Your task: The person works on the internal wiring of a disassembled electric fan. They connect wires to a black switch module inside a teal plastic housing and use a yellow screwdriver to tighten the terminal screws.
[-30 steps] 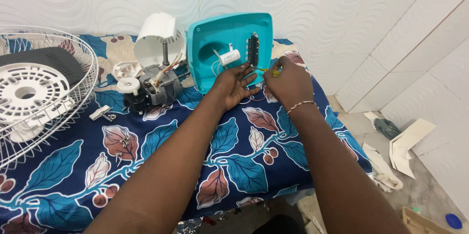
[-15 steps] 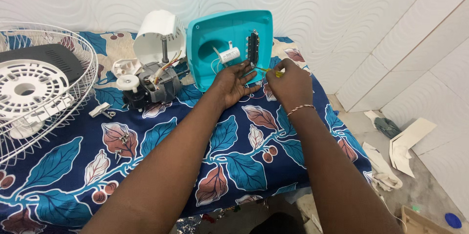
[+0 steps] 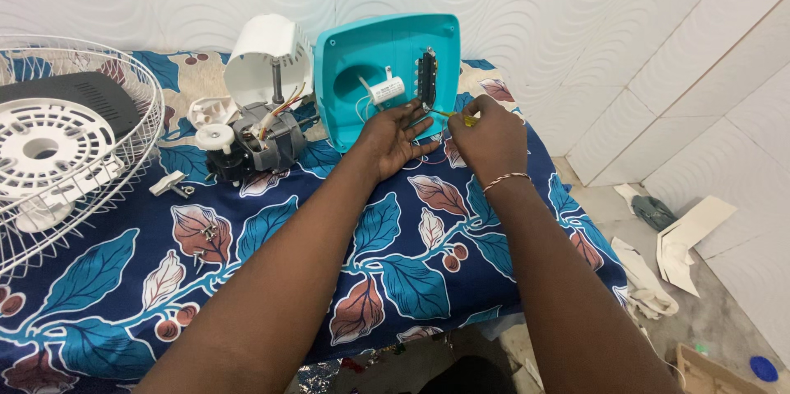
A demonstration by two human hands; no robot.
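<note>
Head view. My left hand (image 3: pixel 393 140): open grip, fingers spread against the teal fan housing (image 3: pixel 387 73), at 12 o'clock on the surface. My right hand (image 3: pixel 485 135): grip pinched on a yellow-handled screwdriver (image 3: pixel 457 117), tip nudged closer to the black switch block (image 3: pixel 426 79) than before.

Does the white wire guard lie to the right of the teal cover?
No, the wire guard lies far left of the teal cover, at the cloth's left edge.
</note>
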